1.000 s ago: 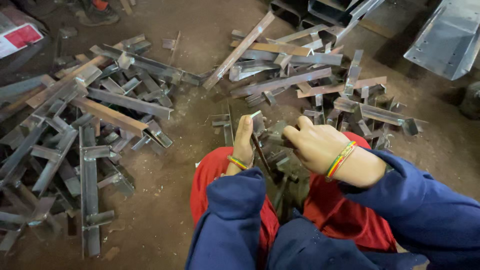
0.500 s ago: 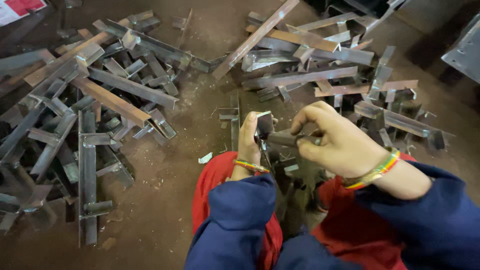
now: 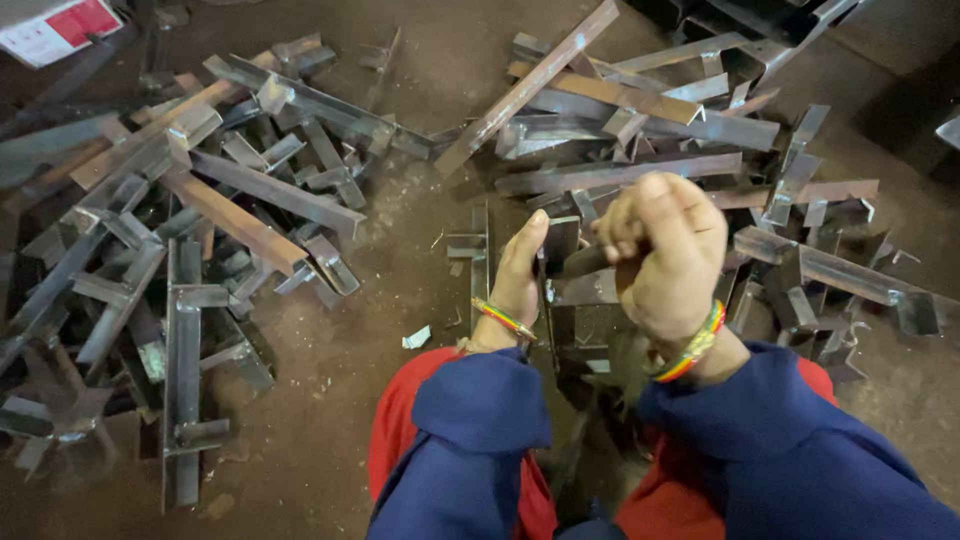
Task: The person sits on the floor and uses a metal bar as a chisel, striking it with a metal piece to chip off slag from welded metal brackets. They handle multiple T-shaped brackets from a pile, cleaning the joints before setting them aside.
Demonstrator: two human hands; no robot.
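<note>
**A:** What's in the hands?

**B:** The left hand (image 3: 520, 270) is closed on a short piece of steel angle (image 3: 560, 242), fingers flat along its left edge and the thumb up at its top corner. It stands more or less upright between the two hands, just above the person's knees. The right hand (image 3: 660, 255) is clenched in a fist around a dark rod-like tool (image 3: 585, 262) whose end reaches across to the piece.

**A:** How does the piece look?

**B:** Dull grey, dark on the face turned to the camera, with a squared-off top. Its lower part runs down behind other bars (I can't tell where it ends). Both wrists wear striped bands, and the sleeves (image 3: 470, 440) are blue over red trousers.

**A:** And the ground?

**B:** A bare, brown, dusty floor (image 3: 400, 230) with small scraps and grit on it. To the left lies a loose heap of cut angle bars (image 3: 180, 230), some rust-orange, some grey, crossing one another at all angles. To the right and ahead lies a second heap (image 3: 700, 150), with one long bar (image 3: 525, 90) leaning diagonally across the gap. A red-and-white box (image 3: 60, 28) sits in the far left corner.

**A:** Anything of the room?

**B:** Only dark metal frames at the top right edge.
</note>
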